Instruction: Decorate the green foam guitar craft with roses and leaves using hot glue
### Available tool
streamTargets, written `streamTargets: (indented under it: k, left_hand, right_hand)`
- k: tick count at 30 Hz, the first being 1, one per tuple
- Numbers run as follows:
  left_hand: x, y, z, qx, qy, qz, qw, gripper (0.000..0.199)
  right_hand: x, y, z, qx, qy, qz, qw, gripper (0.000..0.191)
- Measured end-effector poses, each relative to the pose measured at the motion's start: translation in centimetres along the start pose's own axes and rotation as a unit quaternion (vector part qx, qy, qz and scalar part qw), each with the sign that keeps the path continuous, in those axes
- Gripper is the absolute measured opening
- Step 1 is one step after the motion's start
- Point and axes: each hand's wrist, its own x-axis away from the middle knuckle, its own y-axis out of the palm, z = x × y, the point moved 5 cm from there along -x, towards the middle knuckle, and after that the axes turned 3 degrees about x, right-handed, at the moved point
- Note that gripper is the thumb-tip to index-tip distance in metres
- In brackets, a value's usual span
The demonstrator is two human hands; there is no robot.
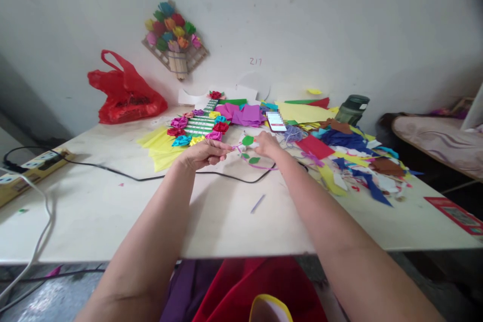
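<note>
A thin purple strip [260,166] with several green paper leaves [248,140] on it curves between my two hands above the table. The fingertips of my left hand [206,153] are pinched together on one end of it. On the other side my right hand [267,145] is closed close beside the top leaf, its fingertips partly hidden by the hand itself. Just beyond my left hand lies a guitar-shaped craft [204,124] of green and white strips, edged with colourful paper flowers.
A phone [276,121] and purple paper [247,115] lie behind my hands. Coloured scraps [350,138] and a dark bottle [352,109] are at the right. At the left are a red plastic bag [130,93] and a power strip [35,173]. A black cable [147,179] crosses the table.
</note>
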Motion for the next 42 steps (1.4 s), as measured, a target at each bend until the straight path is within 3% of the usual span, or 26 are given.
streamTargets:
  k: [2,3,4,6,8,9,11,14,22,32,42]
  left_hand:
    - [0.1,0.0,0.1,0.002,0.002,-0.005,1.000,0.018]
    - [0.1,0.0,0.2,0.003,0.004,-0.008,1.000,0.018]
    - [0.1,0.0,0.2,0.003,0.005,-0.011,1.000,0.019]
    - [0.1,0.0,0.3,0.002,0.009,-0.017,1.000,0.019]
    - [0.1,0.0,0.4,-0.003,0.013,-0.021,1.000,0.019]
    - [0.1,0.0,0.4,-0.007,0.014,-0.021,1.000,0.019]
    - [0.1,-0.1,0.3,-0.021,0.015,-0.018,1.000,0.018]
    - [0.0,-0.1,0.3,-0.053,0.014,-0.009,0.998,0.015]
    - [-0.1,0.9,0.3,-0.143,0.010,-0.034,0.989,0.015]
    - [-0.6,1.2,-0.1,-0.211,0.004,0.001,0.977,0.013]
    - [-1.3,0.8,-0.4,-0.287,0.030,0.072,0.955,0.009]
  right_hand:
    - [1.0,-1.9,0.0,-0.096,-0.011,0.066,0.993,0.032]
    - [1.5,-2.4,0.0,-0.176,-0.017,0.055,0.983,0.030]
    - [2.0,-2.5,-0.2,-0.266,-0.033,0.000,0.963,0.028]
    - [3.2,-2.4,-1.5,-0.413,-0.105,-0.130,0.896,0.029]
    - [4.2,-2.1,-2.4,-0.487,-0.138,-0.219,0.834,0.036]
    - [4.4,-1.7,-2.7,-0.498,-0.141,-0.248,0.819,0.037]
    - [4.3,-1.0,-2.6,-0.491,-0.126,-0.265,0.820,0.031]
    - [3.4,-0.4,-1.6,-0.498,-0.095,-0.216,0.834,0.027]
    - [2.8,-1.7,0.7,-0.573,-0.072,-0.169,0.799,0.024]
    - [3.4,-4.8,-1.1,-0.494,-0.080,-0.105,0.859,0.020]
    - [3.4,-4.2,-2.9,-0.561,-0.114,-0.099,0.814,0.022]
